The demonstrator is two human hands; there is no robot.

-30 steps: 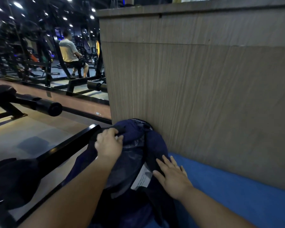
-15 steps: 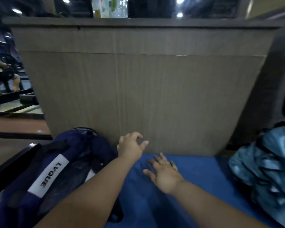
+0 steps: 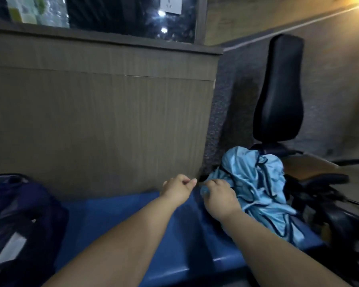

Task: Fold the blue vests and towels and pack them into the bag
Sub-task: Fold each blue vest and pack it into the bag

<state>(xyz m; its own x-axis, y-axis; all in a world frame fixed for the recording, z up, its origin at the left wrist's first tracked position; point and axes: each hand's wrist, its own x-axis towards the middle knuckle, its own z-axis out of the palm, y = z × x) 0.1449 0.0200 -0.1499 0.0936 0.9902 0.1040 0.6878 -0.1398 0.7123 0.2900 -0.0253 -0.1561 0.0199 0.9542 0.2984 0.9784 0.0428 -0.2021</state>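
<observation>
My right hand [image 3: 219, 196] lies on the near left edge of the blue vests [image 3: 257, 183], its fingers curled down into the pale, shiny cloth and gripping a fold of it. The vests lie unfolded in a crumpled heap with dark piping along their edges, at the right end of the blue padded table [image 3: 122, 220], and part of the heap spills toward the table's right edge. My left hand [image 3: 177, 188] hangs just beside the right one, a little to its left and clear of the cloth. Its fingers are curled in with the thumb tip against the forefinger, and I can see nothing in it. The bag [image 3: 23, 204], dark navy, sits at the far left end of the table, well apart from both hands, with a bare stretch of blue padding between. A white label [image 3: 7, 251] shows on its near side, but it is too blurred for me to read. A wood-grain panel [image 3: 102, 121] stands upright along the table's far edge, right behind my hands. To the right of the heap rises a black padded backrest [image 3: 278, 90], with black bars and a padded grip [image 3: 323, 179] crowding in close below it. Above the panel, a white sheet [image 3: 170, 5] and a green-and-white poster [image 3: 25, 9] hang on dark glass; I cannot make out their writing.
</observation>
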